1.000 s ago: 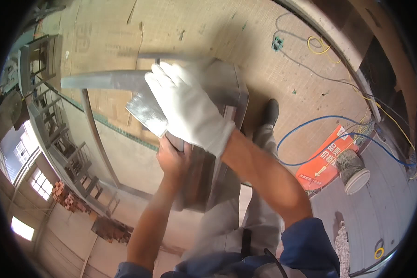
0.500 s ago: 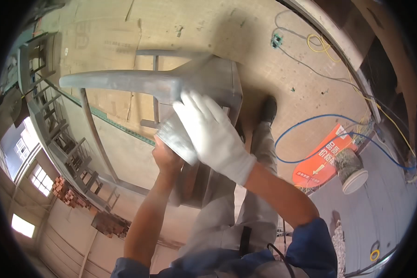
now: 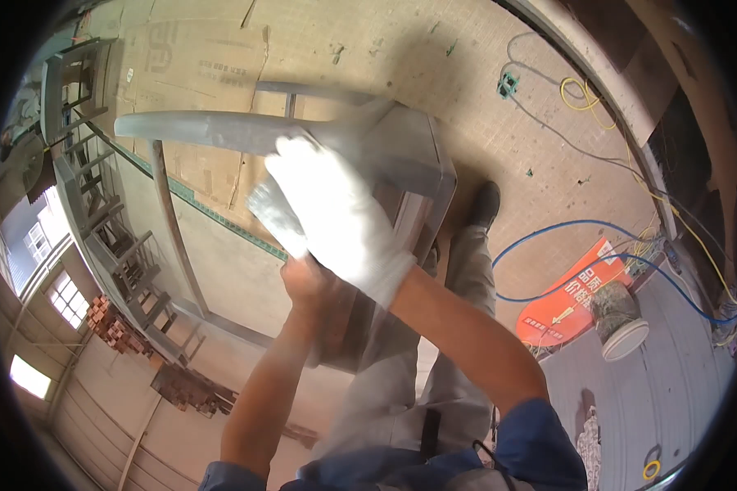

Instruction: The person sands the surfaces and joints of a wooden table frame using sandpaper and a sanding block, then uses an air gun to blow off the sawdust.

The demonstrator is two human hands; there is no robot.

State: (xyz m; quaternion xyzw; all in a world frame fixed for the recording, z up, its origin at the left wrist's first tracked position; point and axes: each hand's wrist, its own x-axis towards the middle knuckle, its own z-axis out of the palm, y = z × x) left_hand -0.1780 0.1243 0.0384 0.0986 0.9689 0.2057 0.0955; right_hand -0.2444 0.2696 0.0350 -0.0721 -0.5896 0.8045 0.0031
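Note:
My right hand (image 3: 340,221) wears a white glove and lies blurred over my left hand, its fingers pointing up and left. My left hand (image 3: 307,282) is bare, and only its back and wrist show below the glove. A grey textured piece (image 3: 272,214), perhaps a glove or cloth, sticks out from under the white glove at my left fingers. Right behind both hands stands a grey metal frame (image 3: 401,151) with a long bar (image 3: 196,129) reaching left. My grey trouser legs and one dark shoe (image 3: 485,204) show far below.
Flattened cardboard sheets (image 3: 205,65) cover the floor below. An orange banner (image 3: 569,303) and a dirty bucket (image 3: 618,321) lie at the right, with blue cable (image 3: 549,233) and yellow cable (image 3: 581,92) looping nearby. Scaffold frames (image 3: 98,213) and stacked bricks (image 3: 110,323) are at the left.
My gloved right hand slid down toward me over the left hand, then back up a little. The grey piece stays under it, and the metal frame sits slightly lower in view.

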